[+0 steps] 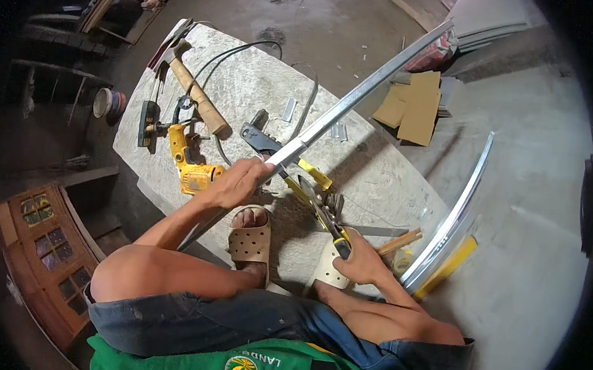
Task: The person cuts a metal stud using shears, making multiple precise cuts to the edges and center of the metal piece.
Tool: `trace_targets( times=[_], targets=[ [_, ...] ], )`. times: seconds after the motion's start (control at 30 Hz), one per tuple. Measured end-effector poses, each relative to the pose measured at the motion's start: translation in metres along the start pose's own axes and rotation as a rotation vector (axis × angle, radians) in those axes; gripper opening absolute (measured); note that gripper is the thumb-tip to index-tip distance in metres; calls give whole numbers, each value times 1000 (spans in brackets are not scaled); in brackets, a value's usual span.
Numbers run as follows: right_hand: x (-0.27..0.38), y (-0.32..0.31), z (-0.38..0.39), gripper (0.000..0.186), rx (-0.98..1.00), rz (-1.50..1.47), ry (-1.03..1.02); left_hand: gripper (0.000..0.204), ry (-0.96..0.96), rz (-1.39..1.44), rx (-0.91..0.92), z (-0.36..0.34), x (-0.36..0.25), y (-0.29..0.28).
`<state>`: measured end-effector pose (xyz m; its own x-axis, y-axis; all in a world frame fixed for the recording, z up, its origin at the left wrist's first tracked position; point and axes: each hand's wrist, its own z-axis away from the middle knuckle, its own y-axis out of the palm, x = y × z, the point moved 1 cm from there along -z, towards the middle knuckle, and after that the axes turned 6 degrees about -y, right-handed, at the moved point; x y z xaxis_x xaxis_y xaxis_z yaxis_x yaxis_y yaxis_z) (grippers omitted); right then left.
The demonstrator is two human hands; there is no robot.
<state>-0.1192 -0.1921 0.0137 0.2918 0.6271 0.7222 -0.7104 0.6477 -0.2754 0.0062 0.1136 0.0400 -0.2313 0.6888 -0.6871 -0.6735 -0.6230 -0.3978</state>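
Gripping hard, the left hand [240, 182] has its fingers closed on a long metal strip [380, 79], which slants over the pale slab [268, 84] and out past its far edge! Across from it, the right hand [359, 257] is wrapped around the yellow-and-black snips [322, 212], near the strip; how far the blades gape, I can't tell. Just beyond the left hand, mid-slab, a black hand tool [262, 141]. Leftward now: yellow drill [197, 175] by the near edge, wooden-handled hammer [198, 98] pointing its head at the far-left corner. Off the slab, cardboard [420, 108] on the floor!
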Motion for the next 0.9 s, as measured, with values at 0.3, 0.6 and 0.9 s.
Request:
trace_targets(
  times=[0.3, 0.6, 0.9],
  targets=[
    [2, -1, 4, 59, -41, -49, -44, 43, -37, 32, 75, -12, 8, -8],
    [1, -2, -4, 73, -7, -31, -12, 40, 100, 117, -26, -16, 4, 1],
    [12, 1, -8, 74, -71, -65, -88, 44, 99, 101, -52, -22, 5, 6]
  ],
)
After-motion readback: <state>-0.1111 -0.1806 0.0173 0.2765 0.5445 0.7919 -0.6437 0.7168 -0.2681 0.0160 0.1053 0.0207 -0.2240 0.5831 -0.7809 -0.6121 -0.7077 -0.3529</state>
